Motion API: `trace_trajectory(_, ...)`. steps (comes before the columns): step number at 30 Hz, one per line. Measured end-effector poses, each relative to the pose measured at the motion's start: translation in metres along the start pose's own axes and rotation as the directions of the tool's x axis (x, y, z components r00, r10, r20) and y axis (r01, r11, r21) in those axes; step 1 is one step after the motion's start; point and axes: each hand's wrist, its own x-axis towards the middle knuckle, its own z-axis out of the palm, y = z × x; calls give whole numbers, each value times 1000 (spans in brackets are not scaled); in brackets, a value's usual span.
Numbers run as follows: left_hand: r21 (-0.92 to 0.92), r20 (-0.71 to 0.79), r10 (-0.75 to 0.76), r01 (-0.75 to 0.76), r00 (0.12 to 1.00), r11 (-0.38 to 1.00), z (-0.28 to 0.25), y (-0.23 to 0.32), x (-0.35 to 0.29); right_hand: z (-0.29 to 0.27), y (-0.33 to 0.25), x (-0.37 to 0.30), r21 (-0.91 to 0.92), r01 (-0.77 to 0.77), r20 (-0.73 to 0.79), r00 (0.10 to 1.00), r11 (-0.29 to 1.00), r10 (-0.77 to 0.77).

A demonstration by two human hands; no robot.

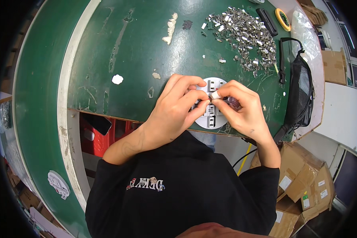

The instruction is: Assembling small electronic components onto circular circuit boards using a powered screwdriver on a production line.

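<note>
A white round plate (pixel 212 123) with slots and small dark and metal fittings rests at the near edge of the green workbench. Over its middle, the thumb and forefinger of my left hand (pixel 174 105) are pinched together. Against them press the thumb and forefinger of my right hand (pixel 242 107), with a white covering on its forefinger tip. Whatever small part lies between the fingertips is hidden. Under my right palm shows something dark and purplish, partly covered. At the back right lies a spread pile of small metal and white parts (pixel 246 35).
Beyond the pile are a black bar-shaped object (pixel 267 22) and a yellow tape roll (pixel 283 20). A black mesh bag (pixel 299 89) lies along the right edge. Another white round plate (pixel 58 185) sits on the green surface at left. Cardboard boxes (pixel 305 174) stand lower right.
</note>
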Motion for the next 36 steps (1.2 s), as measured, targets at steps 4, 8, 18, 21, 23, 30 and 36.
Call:
trace_trajectory(4, -7, -11, -5, 5, 1000, 1000, 1, 3, -2, 7, -1, -7, -53, 64, -55, 996, 997, -67)
trace_trajectory(8, -35, 20, -64, 65, 998, 997, 2, 1, -2, 8, 6, -4, -62, 130, -70, 988, 990, -135)
trace_trajectory(18, 31, 168, -33, 28, 985, 999, -2, 9, 6, -4, -5, 6, 734, 295, -302, 949, 611, -95)
trace_trajectory(21, 64, 208, -10, -4, 978, 998, 0, 9, 5, 9, -6, 9, 815, 388, -355, 922, 431, -158)
trace_trajectory(23, 93, 251, 9, -33, 968, 995, 2, 6, 3, 17, -7, 10, 786, 397, -356, 918, 474, -177)
trace_trajectory(30, 97, 275, 26, -54, 961, 994, 2, 7, 2, 21, -8, 10, 677, 497, -361, 867, 543, -344)
trace_trajectory(36, 109, 280, 6, -37, 960, 993, 4, 10, 1, 12, -3, 14, 655, 428, -245, 900, 622, -362)
